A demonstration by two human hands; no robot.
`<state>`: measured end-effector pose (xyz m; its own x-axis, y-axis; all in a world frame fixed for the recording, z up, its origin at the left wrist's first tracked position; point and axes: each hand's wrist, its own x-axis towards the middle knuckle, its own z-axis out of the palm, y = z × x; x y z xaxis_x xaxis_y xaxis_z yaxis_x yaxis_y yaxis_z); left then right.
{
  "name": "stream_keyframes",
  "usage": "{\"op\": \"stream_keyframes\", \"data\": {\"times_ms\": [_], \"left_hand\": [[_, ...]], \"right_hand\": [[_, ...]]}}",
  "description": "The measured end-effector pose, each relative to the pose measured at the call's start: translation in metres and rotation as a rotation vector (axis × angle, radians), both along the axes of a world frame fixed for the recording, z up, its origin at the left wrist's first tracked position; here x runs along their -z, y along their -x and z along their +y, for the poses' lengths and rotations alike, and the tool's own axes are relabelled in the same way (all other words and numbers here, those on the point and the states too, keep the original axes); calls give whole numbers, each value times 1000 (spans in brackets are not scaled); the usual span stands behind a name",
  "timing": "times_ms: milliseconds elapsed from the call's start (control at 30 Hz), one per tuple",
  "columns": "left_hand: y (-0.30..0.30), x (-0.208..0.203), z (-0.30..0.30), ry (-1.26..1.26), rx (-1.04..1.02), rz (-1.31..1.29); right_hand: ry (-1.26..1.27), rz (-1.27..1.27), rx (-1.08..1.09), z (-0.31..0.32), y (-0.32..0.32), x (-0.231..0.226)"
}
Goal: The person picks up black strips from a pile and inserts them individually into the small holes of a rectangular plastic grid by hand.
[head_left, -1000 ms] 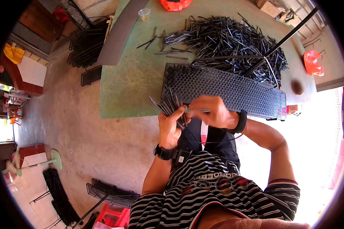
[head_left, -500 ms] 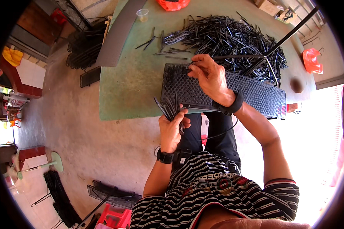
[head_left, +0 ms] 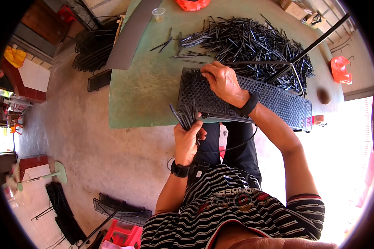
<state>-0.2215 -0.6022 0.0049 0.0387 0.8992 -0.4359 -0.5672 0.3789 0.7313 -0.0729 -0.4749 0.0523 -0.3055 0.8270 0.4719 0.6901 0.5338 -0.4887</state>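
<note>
A black perforated tray [head_left: 274,101], full of small round holes, lies at the table's near edge. Dark strips stand packed in its far left corner. There my right hand [head_left: 223,83] is bent over the holes with thumb and fingertips pinched together; whatever is between them is too small to make out. Below the tray's left end, my left hand [head_left: 187,141] is closed round a bundle of thin black strips [head_left: 188,114], whose ends fan upward. Beyond the tray spreads a large heap of similar black strips [head_left: 253,45].
The green table [head_left: 141,99] carries a long grey panel [head_left: 133,41], a clear plastic cup [head_left: 158,14] and a red plastic bag [head_left: 192,4]. A black rod [head_left: 320,36] rises over the heap. Behind on the floor are a red stool [head_left: 121,235] and a green fan [head_left: 60,172].
My right hand has dipped and shifted slightly left, turning its back upward over the tray's far left corner. The left hand still grips its bundle. The view has shifted a little.
</note>
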Motion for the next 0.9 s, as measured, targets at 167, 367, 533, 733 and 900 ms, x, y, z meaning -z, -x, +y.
{"op": "stream_keyframes", "data": {"times_ms": [167, 367, 533, 733, 900], "left_hand": [[-4, -5, 1, 42, 41, 25], [-6, -4, 2, 13, 88, 42], [-10, -6, 0, 13, 96, 54], [-14, -7, -2, 27, 101, 89], [-13, -12, -3, 24, 117, 129]], "right_hand": [[10, -125, 1, 11, -2, -5], [129, -112, 41, 14, -1, -14], [70, -13, -37, 14, -11, -2], [-36, -107, -115, 14, -8, -3], [71, -223, -81, 25, -6, -12]]}}
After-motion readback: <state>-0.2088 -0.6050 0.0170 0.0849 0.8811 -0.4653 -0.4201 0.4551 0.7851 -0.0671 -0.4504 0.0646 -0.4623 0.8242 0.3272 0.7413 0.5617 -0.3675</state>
